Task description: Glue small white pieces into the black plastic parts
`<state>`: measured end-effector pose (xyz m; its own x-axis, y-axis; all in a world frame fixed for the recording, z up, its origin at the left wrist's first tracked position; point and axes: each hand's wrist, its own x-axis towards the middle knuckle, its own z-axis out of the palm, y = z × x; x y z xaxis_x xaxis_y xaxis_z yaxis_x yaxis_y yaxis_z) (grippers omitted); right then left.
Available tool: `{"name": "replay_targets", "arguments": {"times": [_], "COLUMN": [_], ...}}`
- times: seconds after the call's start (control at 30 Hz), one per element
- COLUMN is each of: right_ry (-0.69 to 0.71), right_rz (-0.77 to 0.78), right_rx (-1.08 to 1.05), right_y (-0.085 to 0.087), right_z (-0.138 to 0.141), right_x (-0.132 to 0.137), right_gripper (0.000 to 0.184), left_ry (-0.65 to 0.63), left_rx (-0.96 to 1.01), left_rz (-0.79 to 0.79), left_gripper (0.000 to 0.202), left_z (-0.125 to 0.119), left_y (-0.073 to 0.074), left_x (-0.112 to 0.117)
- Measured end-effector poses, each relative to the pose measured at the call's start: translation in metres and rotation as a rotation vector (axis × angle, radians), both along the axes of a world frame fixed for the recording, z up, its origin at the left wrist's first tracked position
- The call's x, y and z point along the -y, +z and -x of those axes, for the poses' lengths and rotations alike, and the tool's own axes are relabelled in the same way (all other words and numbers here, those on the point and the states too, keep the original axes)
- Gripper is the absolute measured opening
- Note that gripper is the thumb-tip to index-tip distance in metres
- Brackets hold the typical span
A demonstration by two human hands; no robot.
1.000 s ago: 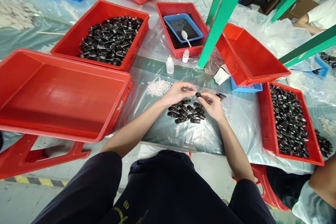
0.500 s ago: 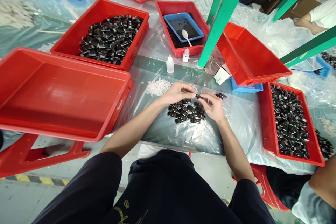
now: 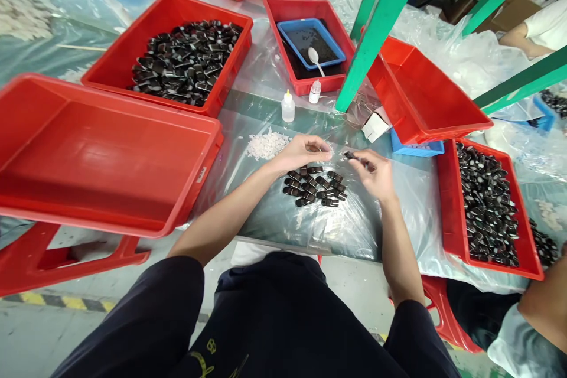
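Note:
My right hand (image 3: 375,174) pinches a small black plastic piece (image 3: 349,155) between thumb and fingers, its tip pointing left. Across a short gap, my left hand (image 3: 308,150) is curled, with thumb and fingertips close together. Anything held in it is too small to make out. Several similar black pieces (image 3: 310,186) lie in loose rows on the plastic-covered table below both hands. Beside my left wrist is a heap of small white bits (image 3: 267,145). A dropper bottle with a yellow tip (image 3: 287,108) stands beyond my left hand, near a little labelled bottle (image 3: 315,92).
Red trays of black pieces stand at the back left (image 3: 188,62) and right (image 3: 489,207). A red tray (image 3: 93,156) juts over the left edge. A green post (image 3: 376,35) rises beyond my hands, beside a tilted red tray (image 3: 425,94). Another person's arm (image 3: 547,313) shows at right.
My hands have come apart. The right hand has moved right with the black piece, while the left stays almost in place.

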<state>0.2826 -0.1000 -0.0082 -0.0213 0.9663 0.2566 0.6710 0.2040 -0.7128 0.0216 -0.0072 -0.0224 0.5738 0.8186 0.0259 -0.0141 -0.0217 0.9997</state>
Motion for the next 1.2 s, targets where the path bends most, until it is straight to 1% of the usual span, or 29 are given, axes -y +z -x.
{"name": "replay_targets", "arguments": {"times": [0.1,0.17,0.23,0.27,0.3,0.37,0.43,0.5,0.57,0.63,0.7,0.83,0.9,0.97,1.07,1.2], "right_ry": [-0.283,-0.432,-0.491,-0.492,-0.481,-0.449,-0.396,-0.272,-0.068,0.086,0.154,0.157,0.155,0.162,0.137,0.074], "right_rz": [-0.004,0.034,0.087,0.101,0.1,0.047,-0.032,-0.057,0.003,0.061,0.1,0.148,0.153,0.146,0.128,0.128], "right_rx": [0.163,0.264,0.311,0.315,0.311,0.288,0.247,0.192,0.155,0.161,0.19,0.247,0.25,0.221,0.122,-0.035], "right_y": [-0.004,-0.007,-0.012,-0.013,-0.014,-0.015,-0.012,-0.007,-0.004,-0.003,-0.004,-0.009,-0.01,-0.011,-0.012,-0.014], "right_z": [-0.036,-0.056,-0.069,-0.072,-0.073,-0.069,-0.055,-0.034,-0.01,0.01,0.022,0.027,0.025,0.024,0.024,0.025], "right_x": [-0.006,-0.007,-0.007,-0.007,-0.007,-0.008,-0.008,-0.007,-0.004,0.002,0.006,0.008,0.006,0.005,0.003,0.003], "right_gripper": [0.035,0.033,0.034,0.035,0.036,0.039,0.04,0.039,0.035,0.028,0.02,0.008,0.007,0.008,0.016,0.038], "left_ry": [0.154,0.23,0.245,0.223,0.187,0.101,0.012,-0.078,-0.135,-0.141,-0.133,-0.12,-0.106,-0.077,-0.01,0.06], "left_rx": [-0.075,-0.171,-0.312,-0.391,-0.465,-0.571,-0.596,-0.558,-0.521,-0.531,-0.576,-0.657,-0.663,-0.627,-0.542,-0.415], "left_rz": [-0.157,-0.261,-0.354,-0.398,-0.437,-0.493,-0.517,-0.532,-0.558,-0.59,-0.613,-0.641,-0.652,-0.635,-0.55,-0.458], "left_gripper": [0.032,0.024,0.019,0.016,0.013,0.009,0.013,0.015,0.015,0.013,0.011,0.015,0.016,0.015,0.014,0.008], "left_z": [0.002,0.005,0.01,0.012,0.015,0.02,0.022,0.022,0.019,0.015,0.01,0.003,0.003,0.004,0.007,0.006], "left_y": [-0.004,-0.006,-0.008,-0.009,-0.009,-0.009,-0.008,-0.007,-0.007,-0.009,-0.013,-0.017,-0.017,-0.015,-0.011,-0.004], "left_x": [-0.005,-0.007,-0.009,-0.01,-0.01,-0.011,-0.011,-0.01,-0.009,-0.006,-0.003,0.001,0.002,0.001,0.001,0.003]}}
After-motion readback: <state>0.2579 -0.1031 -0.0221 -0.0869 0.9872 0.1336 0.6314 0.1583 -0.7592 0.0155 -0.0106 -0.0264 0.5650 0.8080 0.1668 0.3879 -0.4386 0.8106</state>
